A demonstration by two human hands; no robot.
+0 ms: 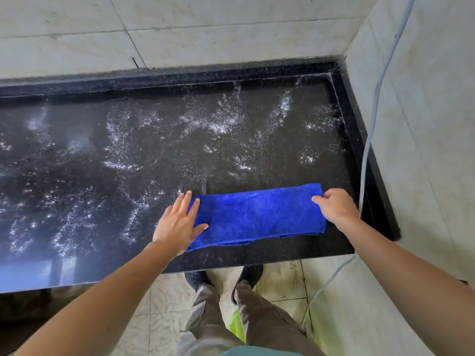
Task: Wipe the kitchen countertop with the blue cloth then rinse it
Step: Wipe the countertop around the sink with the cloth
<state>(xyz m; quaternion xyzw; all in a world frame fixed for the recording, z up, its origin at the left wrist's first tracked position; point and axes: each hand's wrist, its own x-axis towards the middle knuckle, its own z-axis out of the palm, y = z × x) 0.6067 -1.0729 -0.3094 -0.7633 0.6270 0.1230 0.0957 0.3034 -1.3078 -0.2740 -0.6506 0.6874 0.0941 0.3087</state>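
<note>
The blue cloth (257, 215) lies folded on the wet countertop (128, 155), near its front edge; the left hand (178, 222) presses flat, fingers straight, on one end; the right hand (335, 208) pinches the other end; it looks soft and limp (likely damp), best held at both ends.

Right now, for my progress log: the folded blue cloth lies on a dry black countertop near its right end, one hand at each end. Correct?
The countertop is not dry: the head view shows water droplets across it. Otherwise right: the blue cloth lies folded near its right end, left hand and right hand at its ends.
</note>
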